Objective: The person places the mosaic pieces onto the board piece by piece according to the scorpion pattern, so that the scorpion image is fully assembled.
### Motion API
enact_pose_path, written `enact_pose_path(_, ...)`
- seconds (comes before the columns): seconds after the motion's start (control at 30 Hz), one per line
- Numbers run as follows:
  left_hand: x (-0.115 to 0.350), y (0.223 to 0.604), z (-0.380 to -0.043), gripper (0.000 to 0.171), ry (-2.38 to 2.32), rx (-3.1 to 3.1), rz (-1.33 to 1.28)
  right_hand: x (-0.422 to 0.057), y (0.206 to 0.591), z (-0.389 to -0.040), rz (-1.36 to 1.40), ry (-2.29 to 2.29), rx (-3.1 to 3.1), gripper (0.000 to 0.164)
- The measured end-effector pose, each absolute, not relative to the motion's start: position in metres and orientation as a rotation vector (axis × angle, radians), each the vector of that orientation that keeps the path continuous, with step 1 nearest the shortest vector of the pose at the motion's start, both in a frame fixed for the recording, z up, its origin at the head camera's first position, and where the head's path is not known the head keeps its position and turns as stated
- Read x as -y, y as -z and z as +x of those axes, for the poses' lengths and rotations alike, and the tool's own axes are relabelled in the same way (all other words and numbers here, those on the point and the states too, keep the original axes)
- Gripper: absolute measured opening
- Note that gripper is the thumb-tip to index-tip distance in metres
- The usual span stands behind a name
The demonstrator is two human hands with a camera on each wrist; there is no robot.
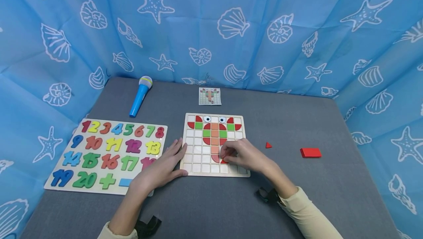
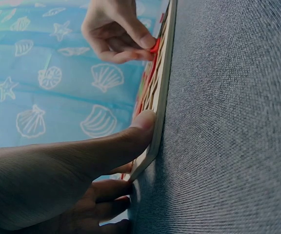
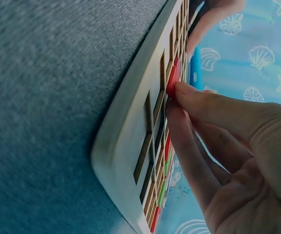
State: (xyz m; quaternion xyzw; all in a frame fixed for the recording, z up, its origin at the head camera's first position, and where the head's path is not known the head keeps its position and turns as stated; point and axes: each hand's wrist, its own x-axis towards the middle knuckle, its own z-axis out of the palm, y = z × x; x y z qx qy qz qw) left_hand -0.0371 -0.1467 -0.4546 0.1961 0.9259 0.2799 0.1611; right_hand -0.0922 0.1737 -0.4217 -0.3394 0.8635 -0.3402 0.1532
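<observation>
A wooden grid board (image 1: 198,168) lies flat, with red, green, orange and eye tiles set in some squares. My right hand (image 1: 242,154) pinches a small red tile (image 3: 173,78) between thumb and fingertips, low over the board beside a rounded red tile (image 1: 215,158). The fingers partly hide the tile's shape. At the board's left edge rests my left hand (image 1: 162,171), its fingers extended along the rim and its thumb (image 2: 144,121) touching near the lower corner. A small red triangle (image 1: 268,145) lies right of the board.
A number puzzle board (image 1: 112,154) lies at left, partly under the left forearm. A blue toy microphone (image 1: 140,97) lies behind it. Beyond the grid board is a pattern card (image 1: 209,96). A red block (image 1: 310,153) sits at right. Blue shell-print cloth (image 1: 211,29) surrounds the grey table.
</observation>
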Motion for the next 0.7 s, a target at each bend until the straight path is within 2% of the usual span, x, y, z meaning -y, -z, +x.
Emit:
enact_pose_path(0.17, 0.148, 0.468, -0.038, 0.101, -0.795, -2.674, 0.564, -0.174, 0.422, -0.091, -0.959, 0.979, -2.491, 0.014)
enact_pose_path(0.5, 0.141, 0.436, -0.034, 0.096, -0.75, -2.622, 0.513, -0.175, 0.421, -0.091, -0.934, 0.98, -2.493, 0.014)
enact_pose_path(0.7, 0.144, 0.45, -0.035, 0.097, -0.765, -2.658, 0.54, -0.179, 0.418, -0.089, -0.879, 0.995, -2.495, 0.014)
